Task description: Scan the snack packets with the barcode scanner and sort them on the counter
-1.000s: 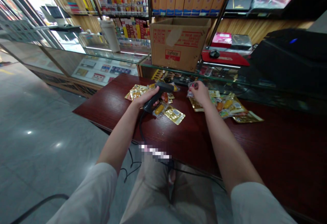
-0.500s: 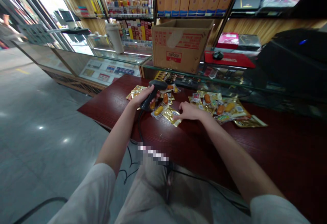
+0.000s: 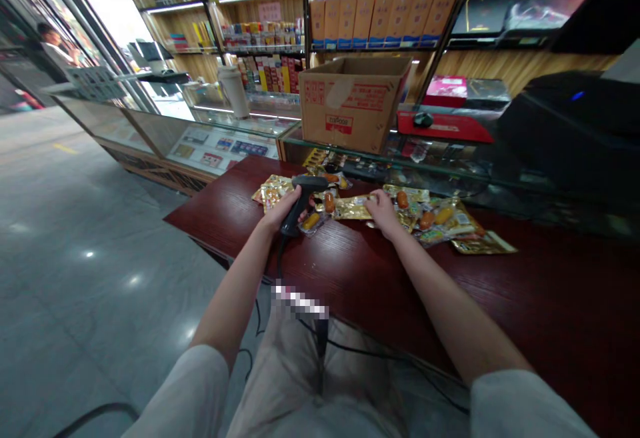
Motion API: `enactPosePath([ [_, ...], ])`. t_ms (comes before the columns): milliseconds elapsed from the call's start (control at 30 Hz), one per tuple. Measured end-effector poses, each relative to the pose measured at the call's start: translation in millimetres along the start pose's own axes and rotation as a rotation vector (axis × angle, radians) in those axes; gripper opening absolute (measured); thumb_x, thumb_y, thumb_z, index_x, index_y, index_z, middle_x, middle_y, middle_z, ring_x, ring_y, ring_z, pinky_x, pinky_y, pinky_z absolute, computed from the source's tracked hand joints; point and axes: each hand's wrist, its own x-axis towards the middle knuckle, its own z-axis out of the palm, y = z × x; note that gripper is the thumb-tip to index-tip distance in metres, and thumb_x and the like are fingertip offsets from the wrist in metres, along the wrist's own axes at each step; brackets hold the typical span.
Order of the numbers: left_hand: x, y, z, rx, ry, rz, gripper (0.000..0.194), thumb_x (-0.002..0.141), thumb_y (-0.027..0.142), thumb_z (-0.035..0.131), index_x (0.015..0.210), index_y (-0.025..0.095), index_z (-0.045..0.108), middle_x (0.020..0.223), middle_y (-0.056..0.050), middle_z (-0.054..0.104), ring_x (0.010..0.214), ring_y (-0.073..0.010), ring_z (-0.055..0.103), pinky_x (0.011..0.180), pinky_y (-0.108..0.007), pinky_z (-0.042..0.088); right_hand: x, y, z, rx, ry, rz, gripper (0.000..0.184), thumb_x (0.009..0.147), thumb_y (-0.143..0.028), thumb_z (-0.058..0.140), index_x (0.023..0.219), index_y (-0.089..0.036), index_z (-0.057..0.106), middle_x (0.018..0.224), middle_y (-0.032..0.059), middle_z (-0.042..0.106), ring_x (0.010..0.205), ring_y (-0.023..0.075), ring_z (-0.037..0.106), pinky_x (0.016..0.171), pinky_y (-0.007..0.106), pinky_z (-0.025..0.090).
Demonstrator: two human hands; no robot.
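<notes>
My left hand (image 3: 284, 210) is wrapped round the grip of a black handheld barcode scanner (image 3: 309, 183), its cable running down toward the table edge. Between thumb and fingers, my right hand (image 3: 383, 211) pinches the right end of a gold foil packet (image 3: 353, 207), held just right of the scanner. A clear-wrapped yellow sausage (image 3: 311, 221) and an orange-brown sausage (image 3: 329, 202) lie beside the scanner. More gold packets (image 3: 274, 191) lie left of my left hand. To the right of my right hand spreads a pile of wrapped sausages and gold packets (image 3: 443, 217).
The dark red wooden table (image 3: 350, 265) borders a glass counter holding an open cardboard box (image 3: 345, 105). A mouse (image 3: 423, 119) rests on a red mat (image 3: 460, 129). A white tumbler (image 3: 234, 91) stands further left. Cables hang below the table. A person (image 3: 55, 51) is far left.
My right hand has taken hold of a gold packet from the table and lifted it up and to the right. My left hand still holds the scanner. The camera view has shifted slightly.
</notes>
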Motion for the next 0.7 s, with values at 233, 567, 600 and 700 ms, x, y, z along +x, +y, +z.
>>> enactPosePath([
  [233,0,-2,10.3,-0.03,-0.092,0.038,0.064,0.089,0.075,0.05,0.103,0.015,0.07,0.053,-0.001,0.053,0.041,-0.0117,0.044,0.04,-0.023,0.033,-12,-7,16,0.481,0.017,0.0,0.051,0.065,-0.05,0.074,0.099,-0.029,0.042,0.105,-0.0003,0.055,0.095,0.021,0.06,0.072,0.045,0.065],
  [567,-1,-6,32.4,0.016,-0.214,0.009,0.067,0.081,0.081,0.056,0.087,0.015,0.066,0.045,0.0,0.048,0.038,-0.0109,0.041,0.04,-0.025,0.03,-16,-7,23,0.238,-0.007,-0.126,0.046,0.067,-0.033,0.068,0.106,-0.024,0.045,0.114,0.0077,0.062,0.11,0.0248,0.063,0.097,0.045,0.055],
  [600,-1,-7,32.9,0.007,-0.216,0.012,0.066,0.08,0.081,0.057,0.084,0.016,0.065,0.045,0.0,0.047,0.037,-0.0109,0.041,0.04,-0.025,0.031,-15,-7,23,0.215,-0.004,-0.125,0.048,0.066,-0.032,0.069,0.107,-0.024,0.045,0.115,0.0085,0.062,0.11,0.0256,0.063,0.098,0.045,0.055],
  [700,0,-7,33.4,0.013,-0.211,0.022,0.067,0.077,0.084,0.058,0.079,0.017,0.062,0.044,0.001,0.046,0.037,-0.0115,0.042,0.04,-0.026,0.032,-16,-10,23,0.17,-0.017,-0.134,0.054,0.063,-0.028,0.07,0.111,-0.023,0.046,0.116,0.0095,0.063,0.109,0.0276,0.063,0.096,0.045,0.054],
])
